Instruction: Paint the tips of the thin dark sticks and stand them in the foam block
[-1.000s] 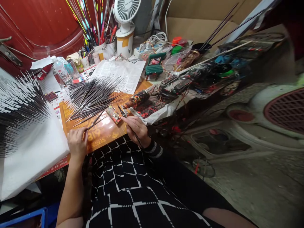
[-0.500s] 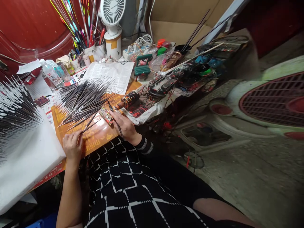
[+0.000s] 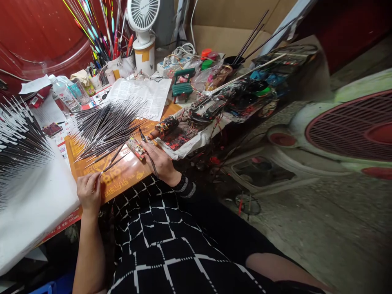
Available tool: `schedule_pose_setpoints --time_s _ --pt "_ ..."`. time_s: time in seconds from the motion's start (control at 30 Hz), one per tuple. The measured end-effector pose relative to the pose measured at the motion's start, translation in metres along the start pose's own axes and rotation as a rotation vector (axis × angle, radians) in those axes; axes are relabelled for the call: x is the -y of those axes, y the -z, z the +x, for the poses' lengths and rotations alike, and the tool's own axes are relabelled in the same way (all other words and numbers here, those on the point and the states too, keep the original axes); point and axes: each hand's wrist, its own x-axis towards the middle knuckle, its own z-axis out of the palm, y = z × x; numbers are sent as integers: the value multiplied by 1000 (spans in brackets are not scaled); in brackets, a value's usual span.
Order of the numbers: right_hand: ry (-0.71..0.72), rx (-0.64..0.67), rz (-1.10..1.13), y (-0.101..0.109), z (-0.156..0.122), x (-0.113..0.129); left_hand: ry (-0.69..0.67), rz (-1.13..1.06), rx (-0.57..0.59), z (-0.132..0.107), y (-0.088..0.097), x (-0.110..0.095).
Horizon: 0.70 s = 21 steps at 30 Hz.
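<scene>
My left hand (image 3: 89,188) is closed at the front edge of the orange board (image 3: 122,179), its fingertips pinching the white end of a thin dark stick (image 3: 115,160). The stick points away to the right, low over the board. My right hand (image 3: 162,162) is closed around a slim dark tool (image 3: 154,166) that looks like a brush; its tip is too small to make out. Against those fingers is a paint-stained block (image 3: 136,147). Beyond both hands, a heap of similar dark sticks (image 3: 105,126) with pale ends lies on the board.
A white foam block (image 3: 36,204) at left bears many upright dark sticks with white parts. Right of my right hand is a paint-crusted board (image 3: 180,136) with tools. Behind are newspaper (image 3: 147,92), a small green chair (image 3: 183,85), a fan (image 3: 143,16) and a bottle (image 3: 63,92).
My left hand has moved a little left and toward me with the stick, and the stick's white end now shows at the fingertips. My right hand has stayed nearly still.
</scene>
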Motion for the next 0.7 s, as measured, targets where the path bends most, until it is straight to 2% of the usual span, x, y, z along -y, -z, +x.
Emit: schedule_pose_setpoints --time_s 0.2,0.37,0.5,0.7 --pt "78 -193 42 0 -21 10 81 -27 69 -2 -6 -4" --pt "256 -142 113 -8 -47 18 123 -53 104 -3 -5 -5" --pt "243 -132 99 -14 -56 18 166 -67 123 -2 -4 -6" --pt "202 -78 79 -13 -56 18 137 -81 87 -2 -5 -4"
